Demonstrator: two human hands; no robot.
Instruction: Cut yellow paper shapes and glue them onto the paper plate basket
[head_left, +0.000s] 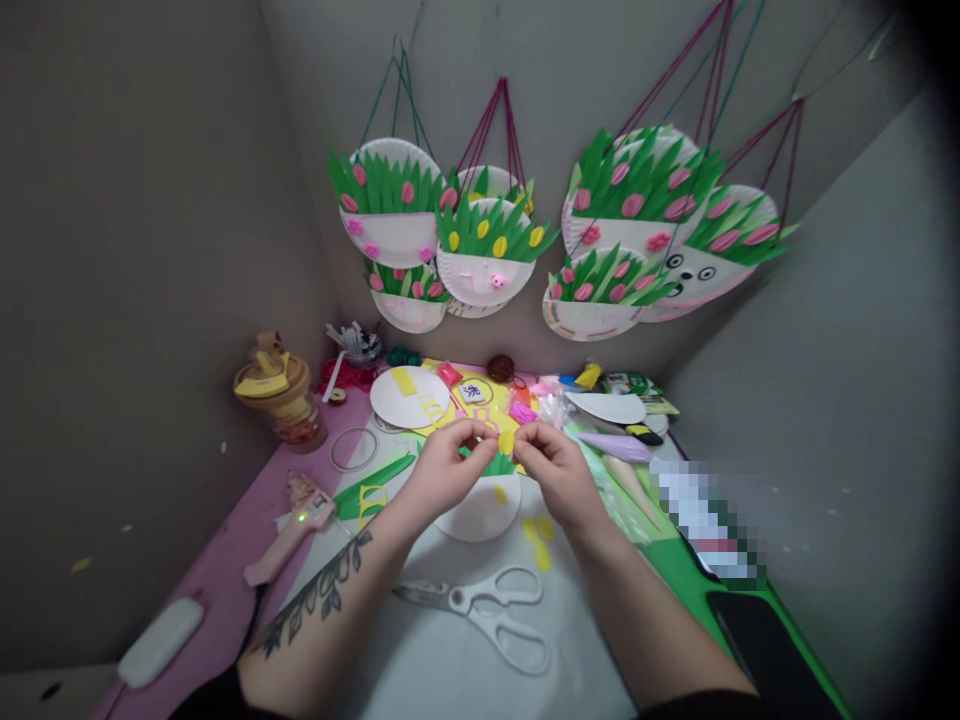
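Observation:
A small yellow paper petal [506, 441] is held up between my two hands. My left hand [457, 462] is closed in a pinch at its left edge, and my right hand [556, 468] pinches its right side. Just below is a white paper plate pocket [474, 512] with green paper grass [501, 464] along its top and a yellow spot on its front. More yellow paper petals [538, 540] lie on the table right of the plate. White-handled scissors [480, 603] rest partly open nearer to me.
A pink glue gun [294, 528] with a lit light stands at left, near green paper strips [375, 482]. A lidded cup [285, 395] is behind it. Finished plate baskets [487, 265] hang on the wall. A dark phone [765, 640] lies at right.

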